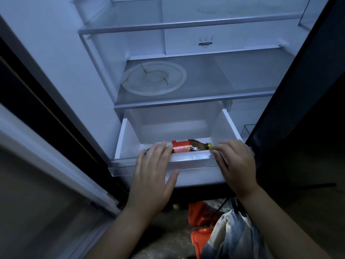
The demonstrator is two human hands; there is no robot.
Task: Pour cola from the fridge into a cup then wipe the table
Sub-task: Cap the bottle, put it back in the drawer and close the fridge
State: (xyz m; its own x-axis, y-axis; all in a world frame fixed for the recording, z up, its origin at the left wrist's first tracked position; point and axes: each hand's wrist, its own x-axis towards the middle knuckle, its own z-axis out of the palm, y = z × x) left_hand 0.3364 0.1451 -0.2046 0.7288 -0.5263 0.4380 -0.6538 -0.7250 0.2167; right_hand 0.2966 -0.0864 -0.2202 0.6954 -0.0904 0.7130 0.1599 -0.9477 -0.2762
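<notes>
Both bare forearms are reaching up from the bottom of the frame toward its centre. The left hand (152, 170) is lying palm-down, fingers spread. The right hand (236, 165) is hooking its fingers forward, knuckles up.

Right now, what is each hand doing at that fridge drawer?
Left hand: open, fingers spread, resting on the front edge of the pulled-out white plastic drawer, holding nothing.
Right hand: fingers curled over that edge, beside the red-labelled cola bottle.
</notes>
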